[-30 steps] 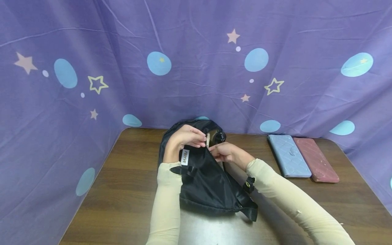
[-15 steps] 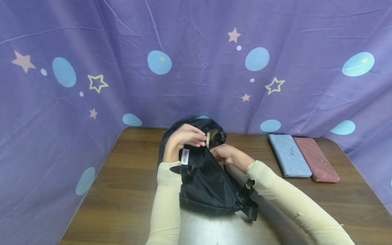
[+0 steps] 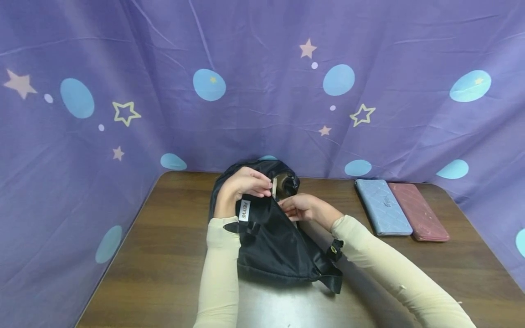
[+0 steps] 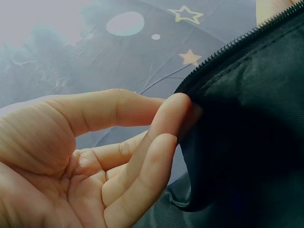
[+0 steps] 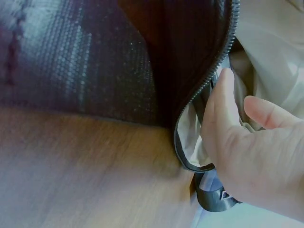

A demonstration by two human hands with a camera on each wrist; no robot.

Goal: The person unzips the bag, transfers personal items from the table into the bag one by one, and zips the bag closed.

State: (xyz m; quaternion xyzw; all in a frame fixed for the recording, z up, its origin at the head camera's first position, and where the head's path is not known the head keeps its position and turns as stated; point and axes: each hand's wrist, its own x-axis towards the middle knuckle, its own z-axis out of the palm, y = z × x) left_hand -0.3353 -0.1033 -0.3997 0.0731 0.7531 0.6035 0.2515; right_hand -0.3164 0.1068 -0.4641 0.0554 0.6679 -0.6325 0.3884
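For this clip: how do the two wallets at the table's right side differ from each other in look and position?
The blue wallet is pale blue; the red wallet is dull red. The blue wallet lies nearer the black bag and both hands; the red wallet lies beyond it, closer to the table edge on the right. A small mark shows on the blue wallet's face; none is plain on the red one. Both are long, quilted, flat, side by side, untouched.

One black bag [image 3: 275,241] sits under both hands, its one white label [image 3: 244,210] just beside the left hand [image 3: 242,184], and two wallets, one blue [image 3: 383,207] and one red [image 3: 418,211], lie well beyond the right hand [image 3: 301,207].
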